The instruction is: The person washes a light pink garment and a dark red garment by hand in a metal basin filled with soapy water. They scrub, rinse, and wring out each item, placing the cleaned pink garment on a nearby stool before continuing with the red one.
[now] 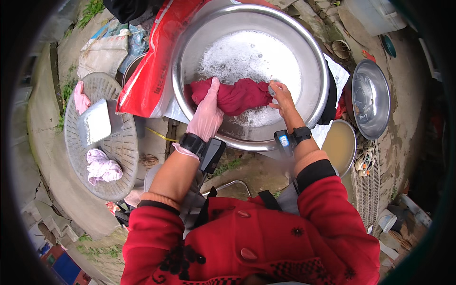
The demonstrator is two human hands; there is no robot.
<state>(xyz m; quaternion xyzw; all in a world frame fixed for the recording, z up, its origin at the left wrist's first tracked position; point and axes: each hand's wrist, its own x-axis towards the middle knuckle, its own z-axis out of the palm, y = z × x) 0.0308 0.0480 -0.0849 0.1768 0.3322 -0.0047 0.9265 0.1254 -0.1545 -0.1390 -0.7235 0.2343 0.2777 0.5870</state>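
Observation:
A large stainless steel basin (313,76) stands before me, holding water topped with white suds (245,50). Over the suds lies a bunched, wet dark red cloth (245,96), stretched sideways. My left hand (208,114), in a thin pink glove, grips the cloth near its left end, thumb on top. At the cloth's right end is my bare right hand (283,98), with thumb and fingers spread; whether the fingertips touch the fabric is hard to tell. Both wrists carry black strapped devices.
On the left, a grey oval slab (124,156) bears a metal box-like container (96,123), a pink cloth (81,98) and a pale patterned cloth (103,167). A red plastic sack (146,85) touches the basin. To the right are murky water in a basin (338,146) and a tilted steel bowl (372,99).

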